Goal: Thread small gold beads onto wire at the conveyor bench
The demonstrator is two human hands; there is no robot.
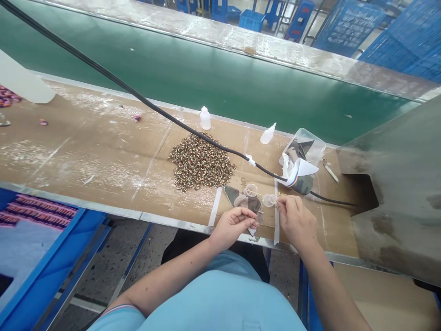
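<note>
My left hand [231, 226] hovers over a camouflage cloth piece [237, 196] near the table's front edge. Its thumb and forefinger are pinched on something tiny that I cannot make out. My right hand [298, 224] is closed too, fingertips down beside several small gold-coloured pieces [281, 194]; whatever it grips is hidden. Between the hands stand a small clear round dish [251, 190], partly on the cloth, and a second clear dish [269, 200] close to my right fingertips. Beyond my left hand lies a big heap of small brown-and-gold pieces [202, 162].
A white squeeze bottle [205, 119] stands behind the heap; another white bottle [268, 134] lies tilted. A clear tub [319, 142] holds cloth scraps. A black cable [151, 105] crosses the cardboard-covered table [113, 161]. A grey metal housing [399, 184] bounds the right side; a green belt [206, 69] runs behind.
</note>
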